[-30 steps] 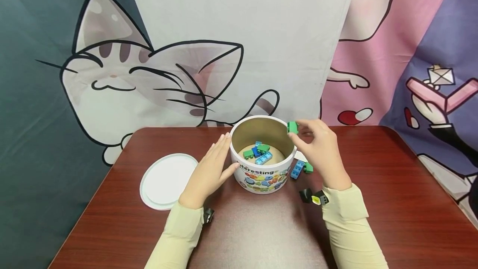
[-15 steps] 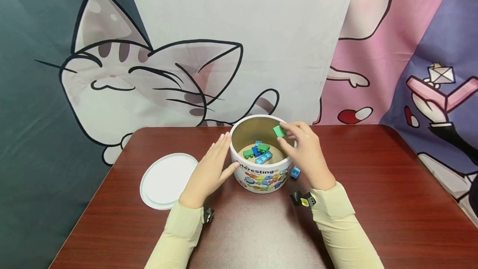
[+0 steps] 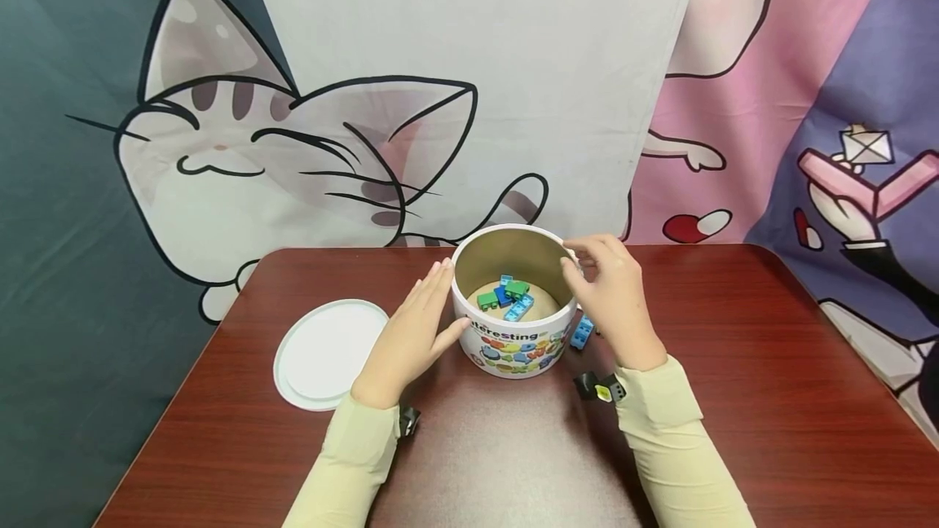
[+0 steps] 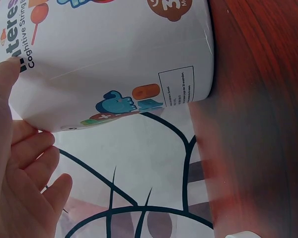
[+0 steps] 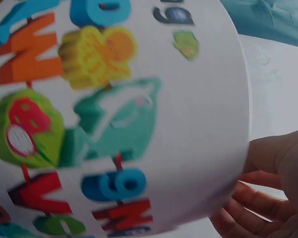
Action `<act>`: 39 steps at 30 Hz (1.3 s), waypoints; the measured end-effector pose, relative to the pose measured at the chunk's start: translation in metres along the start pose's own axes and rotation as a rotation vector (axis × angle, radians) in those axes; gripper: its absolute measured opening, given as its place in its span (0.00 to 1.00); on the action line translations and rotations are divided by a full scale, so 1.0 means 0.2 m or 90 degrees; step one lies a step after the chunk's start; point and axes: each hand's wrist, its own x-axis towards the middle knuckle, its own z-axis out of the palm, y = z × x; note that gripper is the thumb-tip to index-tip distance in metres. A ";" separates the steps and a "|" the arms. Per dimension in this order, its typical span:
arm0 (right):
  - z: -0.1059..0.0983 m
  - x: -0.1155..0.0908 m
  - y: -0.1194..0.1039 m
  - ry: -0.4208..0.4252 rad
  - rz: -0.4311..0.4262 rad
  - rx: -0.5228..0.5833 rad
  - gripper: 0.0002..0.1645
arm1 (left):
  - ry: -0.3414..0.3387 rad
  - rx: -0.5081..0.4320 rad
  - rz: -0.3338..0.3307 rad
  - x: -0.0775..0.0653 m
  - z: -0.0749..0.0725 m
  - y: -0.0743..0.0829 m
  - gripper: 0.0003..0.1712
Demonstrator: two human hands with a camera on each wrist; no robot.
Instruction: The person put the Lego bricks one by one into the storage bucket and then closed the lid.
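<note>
A white round tub [image 3: 513, 357] with a printed letter-and-picture label stands in the middle of the table. Inside it lie several toy building blocks: green blocks [image 3: 487, 301], a light-blue block [image 3: 518, 308] and darker blue pieces. My left hand [image 3: 411, 328] lies along the tub's left side, fingers extended; in the left wrist view its fingertips [image 4: 44, 141] are right at the wall. At the right rim is my right hand [image 3: 610, 292], thumb and index finger apart, no block visible between them. Just outside the tub, partly behind this hand, is a blue block [image 3: 583, 332].
The white round lid [image 3: 330, 355] lies flat on the table left of the tub, partly behind the left forearm. A cartoon-printed cloth [image 3: 572, 88] hangs behind the reddish-brown table [image 3: 763, 381].
My right hand carried a green block leftward over the tub's opening, then drew back to the right rim; that block is no longer seen in its fingers. The left hand stayed still.
</note>
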 end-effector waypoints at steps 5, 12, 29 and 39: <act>-0.05 0.01 0.05 -0.018 0.033 -0.005 0.08 | -0.007 -0.001 -0.005 0.00 0.00 0.00 0.46; -0.13 0.03 0.14 -0.083 0.092 -0.040 0.11 | -0.006 0.001 -0.005 0.00 -0.01 0.00 0.46; -0.19 -0.01 0.45 -0.424 0.192 -0.058 0.16 | -0.002 0.008 -0.003 0.00 0.00 0.01 0.46; -0.17 -0.04 0.53 -0.533 0.240 -0.039 0.17 | 0.000 0.008 0.001 0.00 0.00 0.00 0.46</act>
